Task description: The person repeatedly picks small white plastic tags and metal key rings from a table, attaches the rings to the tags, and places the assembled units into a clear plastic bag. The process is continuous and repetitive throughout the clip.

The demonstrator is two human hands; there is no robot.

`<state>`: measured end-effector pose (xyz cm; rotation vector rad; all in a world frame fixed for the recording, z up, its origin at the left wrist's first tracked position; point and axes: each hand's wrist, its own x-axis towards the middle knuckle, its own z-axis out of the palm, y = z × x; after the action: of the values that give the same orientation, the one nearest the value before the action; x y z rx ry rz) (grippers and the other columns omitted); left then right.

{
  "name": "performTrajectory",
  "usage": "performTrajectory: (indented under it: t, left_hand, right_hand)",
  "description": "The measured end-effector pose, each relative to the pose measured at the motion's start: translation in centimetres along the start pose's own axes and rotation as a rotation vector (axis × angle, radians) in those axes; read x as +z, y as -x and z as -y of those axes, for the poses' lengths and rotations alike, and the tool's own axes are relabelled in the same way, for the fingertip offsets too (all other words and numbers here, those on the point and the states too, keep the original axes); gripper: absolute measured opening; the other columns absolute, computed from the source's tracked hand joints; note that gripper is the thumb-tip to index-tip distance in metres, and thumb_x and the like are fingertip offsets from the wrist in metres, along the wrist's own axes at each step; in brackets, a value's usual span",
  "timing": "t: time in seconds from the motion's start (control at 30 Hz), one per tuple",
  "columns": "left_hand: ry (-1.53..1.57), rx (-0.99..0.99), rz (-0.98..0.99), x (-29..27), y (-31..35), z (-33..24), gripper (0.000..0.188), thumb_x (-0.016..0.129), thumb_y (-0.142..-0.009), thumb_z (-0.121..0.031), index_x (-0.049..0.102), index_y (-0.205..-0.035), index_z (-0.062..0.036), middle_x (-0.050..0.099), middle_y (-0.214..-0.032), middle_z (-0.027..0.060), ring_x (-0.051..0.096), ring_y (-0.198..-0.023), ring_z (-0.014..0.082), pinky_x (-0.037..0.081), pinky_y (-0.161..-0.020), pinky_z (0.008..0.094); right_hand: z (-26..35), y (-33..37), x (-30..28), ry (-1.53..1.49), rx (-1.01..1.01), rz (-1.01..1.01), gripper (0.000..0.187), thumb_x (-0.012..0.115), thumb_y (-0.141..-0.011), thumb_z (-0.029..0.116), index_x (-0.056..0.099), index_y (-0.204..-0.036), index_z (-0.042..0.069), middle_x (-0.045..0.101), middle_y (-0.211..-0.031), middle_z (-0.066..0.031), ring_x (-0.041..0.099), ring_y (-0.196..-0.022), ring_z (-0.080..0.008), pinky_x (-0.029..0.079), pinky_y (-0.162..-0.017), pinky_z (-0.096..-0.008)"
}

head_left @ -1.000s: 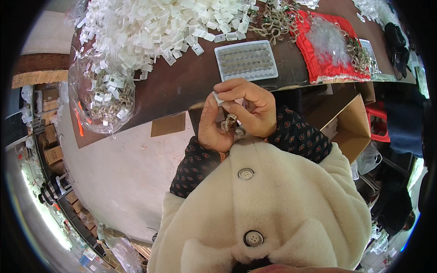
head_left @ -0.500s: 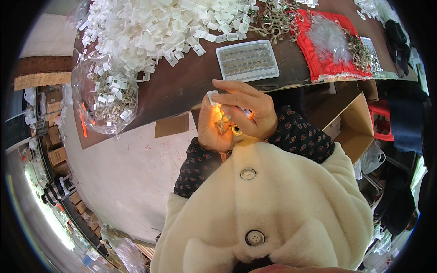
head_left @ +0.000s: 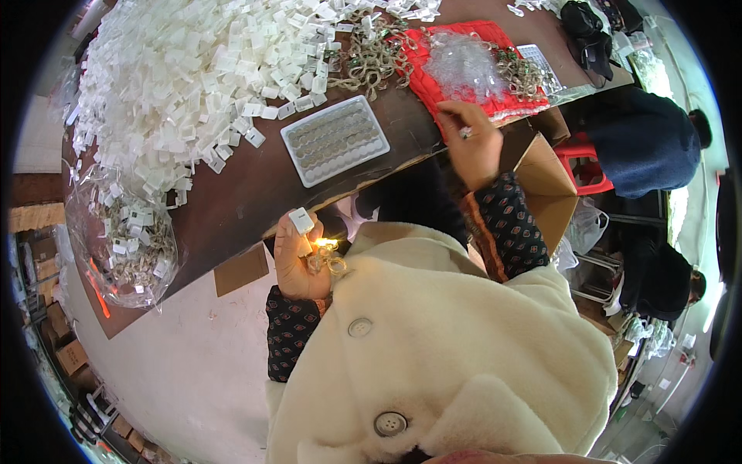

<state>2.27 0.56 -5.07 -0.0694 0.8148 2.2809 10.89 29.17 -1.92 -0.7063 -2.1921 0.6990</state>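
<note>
In my left hand (head_left: 303, 263), closed near my coat front, is a small white plastic battery box (head_left: 301, 221) with a coiled wire of light string (head_left: 326, 259) that glows warm yellow. Loops of the wire hang by the fingers and palm. My right hand (head_left: 473, 147) is raised at the table edge, beside the red cloth (head_left: 421, 85). Its thumb and forefinger are apart, and nothing shows between them; a ring sits on one finger. On the cloth lie a heap of clear plastic pieces (head_left: 462, 66) and a bundle of coiled light strings (head_left: 519, 73).
A big heap of white battery boxes (head_left: 185, 69) covers the table's far left. A white tray (head_left: 309, 179) holds round discs in rows. More coiled strings (head_left: 372, 58) lie beside the heap. A clear bag (head_left: 124, 240), cardboard box (head_left: 545, 166), red stool (head_left: 583, 162) and seated person (head_left: 645, 143) surround the table.
My right hand has left the glowing string and moved right toward the red cloth. The left hand keeps the battery box, now lower. The whole view has shifted, with the table turned.
</note>
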Motion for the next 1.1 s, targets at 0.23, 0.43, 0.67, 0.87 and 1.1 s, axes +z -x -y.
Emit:
performTrajectory:
  t: [0.23, 0.43, 0.67, 0.87, 1.1]
  left_hand:
    - [-0.134, -0.053, 0.010, 0.5, -0.4, 0.7, 0.032, 0.060, -0.096, -0.036, 0.058, -0.113, -0.0076, 0.051, -0.089, 0.0008, 0.045, -0.074, 0.0068, 0.039, -0.056, 0.0198]
    - [-0.162, -0.041, -0.024, 0.9, -0.7, 0.8, 0.032, 0.059, -0.096, -0.033, 0.058, -0.112, -0.0060, 0.052, -0.088, 0.0017, 0.046, -0.075, 0.0069, 0.039, -0.052, 0.0186]
    - [-0.200, -0.051, 0.022, 1.8, -0.9, 1.1, 0.028, 0.059, -0.095, -0.029, 0.058, -0.110, -0.0049, 0.058, -0.096, 0.0040, 0.047, -0.082, 0.0122, 0.041, -0.070, 0.0245]
    - [-0.175, -0.052, 0.146, 5.0, -1.7, 1.3, 0.021, 0.063, -0.095, -0.014, 0.059, -0.113, -0.0029, 0.068, -0.099, 0.0127, 0.062, -0.080, 0.0143, 0.049, -0.063, 0.0224]
    - [-0.064, -0.036, 0.159, 6.5, -1.1, 0.4, 0.020, 0.066, -0.094, -0.011, 0.059, -0.110, -0.0025, 0.065, -0.102, 0.0082, 0.062, -0.086, 0.0136, 0.051, -0.073, 0.0242]
  right_hand:
    - [-6.1, -1.6, -1.2, 0.129, -0.043, 0.014, 0.016, 0.074, -0.082, 0.006, 0.071, -0.098, 0.005, 0.067, -0.088, -0.0122, 0.066, -0.075, -0.0277, 0.053, -0.067, -0.0359]
    - [-7.6, -1.8, -1.0, 0.206, -0.080, 0.013, 0.012, 0.069, -0.087, 0.008, 0.066, -0.098, 0.006, 0.067, -0.089, -0.0134, 0.067, -0.077, -0.0318, 0.053, -0.066, -0.0403]
    - [-6.1, -2.8, -2.4, -0.175, 0.209, 0.081, 0.011, 0.061, -0.093, 0.004, 0.060, -0.103, 0.002, 0.066, -0.087, -0.0126, 0.068, -0.079, -0.0218, 0.053, -0.069, -0.0350]
    - [2.2, -0.1, -1.5, -0.744, 0.044, 0.391, 0.006, 0.052, -0.098, 0.001, 0.054, -0.103, -0.001, 0.063, -0.107, -0.0125, 0.063, -0.096, -0.0173, 0.049, -0.090, -0.0312]
    - [9.2, 1.6, 0.7, -0.666, -0.227, 0.561, 0.002, 0.055, -0.095, 0.003, 0.056, -0.098, 0.002, 0.066, -0.106, -0.0151, 0.066, -0.091, -0.0241, 0.052, -0.082, -0.0314]
